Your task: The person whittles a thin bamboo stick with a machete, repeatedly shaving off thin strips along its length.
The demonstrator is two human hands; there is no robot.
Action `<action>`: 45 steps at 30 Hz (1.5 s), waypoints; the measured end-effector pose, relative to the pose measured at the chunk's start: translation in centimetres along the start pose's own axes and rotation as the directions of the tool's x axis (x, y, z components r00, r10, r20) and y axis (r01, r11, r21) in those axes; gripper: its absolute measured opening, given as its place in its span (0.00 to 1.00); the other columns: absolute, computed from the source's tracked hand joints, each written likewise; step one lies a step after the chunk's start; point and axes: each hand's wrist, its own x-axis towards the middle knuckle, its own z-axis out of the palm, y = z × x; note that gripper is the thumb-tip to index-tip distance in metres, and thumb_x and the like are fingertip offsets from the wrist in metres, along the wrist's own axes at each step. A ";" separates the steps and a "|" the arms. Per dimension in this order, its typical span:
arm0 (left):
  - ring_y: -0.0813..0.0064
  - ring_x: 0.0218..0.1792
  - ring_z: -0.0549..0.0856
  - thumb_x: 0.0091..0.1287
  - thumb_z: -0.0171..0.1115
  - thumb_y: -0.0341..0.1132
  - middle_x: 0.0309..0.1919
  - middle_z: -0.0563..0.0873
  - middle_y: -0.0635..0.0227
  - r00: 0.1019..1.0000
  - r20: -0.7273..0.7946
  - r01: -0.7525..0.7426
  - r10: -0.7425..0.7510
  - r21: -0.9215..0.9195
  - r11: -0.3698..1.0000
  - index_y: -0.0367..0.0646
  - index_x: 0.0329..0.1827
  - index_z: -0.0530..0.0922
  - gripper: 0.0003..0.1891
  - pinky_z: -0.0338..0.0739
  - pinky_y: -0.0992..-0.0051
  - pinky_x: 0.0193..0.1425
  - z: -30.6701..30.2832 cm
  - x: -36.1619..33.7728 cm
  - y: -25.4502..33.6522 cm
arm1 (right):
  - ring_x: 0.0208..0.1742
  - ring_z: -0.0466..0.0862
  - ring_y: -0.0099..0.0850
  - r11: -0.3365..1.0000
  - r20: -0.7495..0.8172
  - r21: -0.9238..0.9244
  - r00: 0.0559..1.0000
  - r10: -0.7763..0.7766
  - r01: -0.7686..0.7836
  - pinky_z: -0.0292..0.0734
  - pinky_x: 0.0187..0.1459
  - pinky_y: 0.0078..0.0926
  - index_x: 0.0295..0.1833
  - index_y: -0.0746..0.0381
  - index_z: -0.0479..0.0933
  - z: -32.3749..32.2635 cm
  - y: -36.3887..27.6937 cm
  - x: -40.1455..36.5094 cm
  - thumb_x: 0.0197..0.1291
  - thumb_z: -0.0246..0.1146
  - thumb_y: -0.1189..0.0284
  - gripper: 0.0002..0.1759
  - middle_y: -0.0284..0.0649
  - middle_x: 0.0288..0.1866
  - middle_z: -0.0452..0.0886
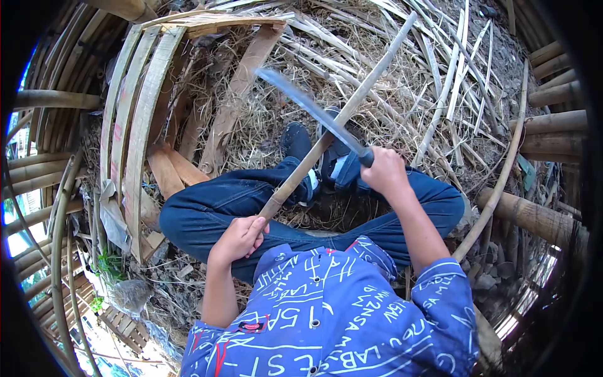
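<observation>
My left hand (240,237) is wrapped round the near end of a bamboo stick (300,171), which slants away from me toward the upper right. In my right hand (385,171) is the dark handle of a machete (308,105), its long grey blade pointing up and to the left. The blade crosses over the stick around its middle, above my shoes. Both hands are over my crossed legs (217,204) in dark blue jeans.
A slatted wooden crate (146,119) stands at the left, with loose boards (242,88) beside it. Split bamboo strips (449,94) and dry shavings (264,122) litter the ground ahead. Thick bamboo poles (534,217) lie at the right, and a bamboo wall (53,100) rises at the left.
</observation>
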 end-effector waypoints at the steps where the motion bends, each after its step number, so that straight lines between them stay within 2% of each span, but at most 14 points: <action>1: 0.86 0.14 0.71 0.80 0.44 0.43 0.17 0.74 0.74 1.000 -0.007 0.009 -0.009 0.000 1.000 0.36 0.38 0.76 0.20 0.66 0.82 0.17 0.0 -0.1 0.0 | 0.41 0.86 0.52 0.999 0.026 -0.031 0.999 -0.043 0.043 0.81 0.47 0.47 0.37 0.61 0.79 0.3 -0.4 -0.3 0.49 0.66 0.64 0.13 0.53 0.35 0.85; 4: 0.86 0.14 0.71 0.80 0.44 0.43 0.18 0.74 0.74 0.999 -0.036 0.003 -0.001 0.042 0.999 0.37 0.38 0.76 0.19 0.66 0.82 0.17 0.3 -0.4 0.0 | 0.41 0.86 0.52 0.994 0.036 -0.106 0.999 -0.023 0.027 0.81 0.47 0.47 0.37 0.60 0.79 0.0 -0.5 0.3 0.49 0.66 0.64 0.13 0.52 0.34 0.85; 8: 0.86 0.14 0.71 0.80 0.44 0.43 0.18 0.74 0.74 0.999 -0.034 0.014 -0.012 0.045 0.999 0.37 0.38 0.76 0.20 0.67 0.82 0.17 0.2 -0.5 0.2 | 0.40 0.86 0.52 0.994 -0.158 -0.088 0.986 0.052 -0.067 0.81 0.47 0.46 0.41 0.60 0.81 -0.9 4.0 3.5 0.48 0.66 0.66 0.14 0.54 0.35 0.84; 11: 0.86 0.14 0.71 0.80 0.44 0.44 0.18 0.74 0.74 1.000 -0.025 0.016 -0.015 0.035 0.999 0.38 0.38 0.76 0.20 0.66 0.81 0.17 0.2 -0.5 0.2 | 0.40 0.86 0.52 0.987 -0.178 -0.151 0.984 0.027 -0.054 0.81 0.47 0.46 0.40 0.62 0.81 -1.5 5.6 4.7 0.48 0.66 0.67 0.13 0.55 0.35 0.84; 18: 0.86 0.14 0.70 0.80 0.45 0.40 0.17 0.74 0.74 0.999 -0.039 0.024 -0.024 0.018 1.000 0.36 0.36 0.76 0.18 0.65 0.80 0.16 0.3 -0.4 0.4 | 0.43 0.86 0.51 0.992 0.007 -0.126 1.000 -0.023 0.024 0.81 0.49 0.48 0.39 0.63 0.80 -2.2 3.0 3.0 0.47 0.66 0.68 0.14 0.54 0.37 0.85; 23: 0.86 0.14 0.70 0.80 0.45 0.41 0.17 0.74 0.74 0.999 -0.035 0.033 -0.033 -0.003 0.999 0.36 0.37 0.76 0.19 0.65 0.81 0.16 0.3 -0.4 0.6 | 0.43 0.86 0.50 0.997 -0.138 -0.069 0.990 0.033 -0.043 0.81 0.48 0.46 0.36 0.62 0.81 -1.6 6.3 6.1 0.46 0.66 0.67 0.13 0.52 0.37 0.85; 30: 0.87 0.14 0.70 0.80 0.44 0.41 0.17 0.74 0.74 0.999 -0.010 0.041 -0.041 -0.027 0.999 0.36 0.37 0.76 0.19 0.65 0.81 0.16 0.0 -0.4 0.2 | 0.42 0.86 0.50 0.992 -0.137 -0.129 0.990 -0.026 0.008 0.82 0.48 0.45 0.39 0.62 0.81 -3.0 5.4 5.3 0.47 0.66 0.67 0.14 0.53 0.37 0.85; 32: 0.87 0.14 0.70 0.80 0.44 0.41 0.17 0.74 0.74 0.999 -0.007 0.044 -0.044 -0.009 0.999 0.36 0.37 0.76 0.19 0.65 0.81 0.16 -0.1 -0.7 0.0 | 0.42 0.86 0.50 0.980 -0.101 -0.196 0.995 0.007 -0.026 0.82 0.48 0.45 0.40 0.62 0.81 -3.8 6.7 6.4 0.47 0.66 0.67 0.14 0.53 0.38 0.85; 36: 0.87 0.14 0.70 0.80 0.44 0.41 0.17 0.74 0.74 1.000 0.002 0.029 -0.029 -0.024 0.999 0.36 0.37 0.75 0.19 0.65 0.81 0.16 0.0 -0.3 0.0 | 0.43 0.86 0.49 0.981 -0.142 -0.144 0.984 0.109 -0.129 0.82 0.48 0.43 0.42 0.63 0.81 -4.4 8.7 10.0 0.47 0.64 0.68 0.15 0.54 0.39 0.85; 38: 0.87 0.14 0.70 0.80 0.44 0.41 0.17 0.74 0.74 0.999 -0.009 0.034 -0.034 -0.028 0.999 0.36 0.36 0.75 0.19 0.65 0.81 0.16 -0.1 -0.3 0.2 | 0.43 0.86 0.49 0.984 -0.117 -0.135 0.988 0.100 -0.115 0.82 0.49 0.44 0.41 0.63 0.82 -5.0 7.7 9.7 0.48 0.63 0.69 0.15 0.54 0.38 0.85; 40: 0.86 0.13 0.69 0.80 0.44 0.41 0.17 0.74 0.74 0.998 -0.006 0.056 -0.057 -0.052 0.997 0.36 0.36 0.75 0.19 0.65 0.81 0.16 0.1 -0.1 0.4 | 0.42 0.86 0.50 0.984 -0.104 -0.167 0.992 -0.076 0.057 0.81 0.49 0.45 0.40 0.63 0.82 -5.2 6.4 8.7 0.47 0.63 0.69 0.14 0.54 0.37 0.85; 41: 0.86 0.13 0.69 0.80 0.44 0.41 0.17 0.74 0.74 0.998 -0.002 0.057 -0.057 -0.051 0.997 0.36 0.36 0.75 0.19 0.65 0.81 0.16 0.0 0.0 0.6 | 0.42 0.86 0.50 0.979 -0.065 -0.190 0.994 -0.088 0.074 0.81 0.49 0.44 0.40 0.63 0.82 -5.6 5.4 8.0 0.47 0.64 0.69 0.14 0.53 0.38 0.85; 44: 0.86 0.14 0.69 0.81 0.41 0.43 0.17 0.73 0.74 0.999 0.029 0.040 -0.041 0.033 0.999 0.36 0.38 0.74 0.20 0.64 0.81 0.17 0.2 -0.3 0.6 | 0.43 0.86 0.49 0.974 -0.022 -0.226 0.999 -0.030 0.025 0.81 0.49 0.44 0.42 0.62 0.82 -5.3 6.3 9.5 0.47 0.64 0.69 0.15 0.53 0.39 0.85; 45: 0.86 0.14 0.69 0.80 0.43 0.42 0.17 0.73 0.74 0.999 0.017 0.040 -0.040 0.018 0.999 0.36 0.37 0.75 0.19 0.65 0.81 0.17 0.2 -0.2 0.5 | 0.43 0.86 0.50 0.977 -0.117 -0.212 0.993 0.010 -0.035 0.81 0.49 0.45 0.41 0.64 0.82 -4.8 7.2 10.4 0.48 0.64 0.69 0.14 0.54 0.38 0.85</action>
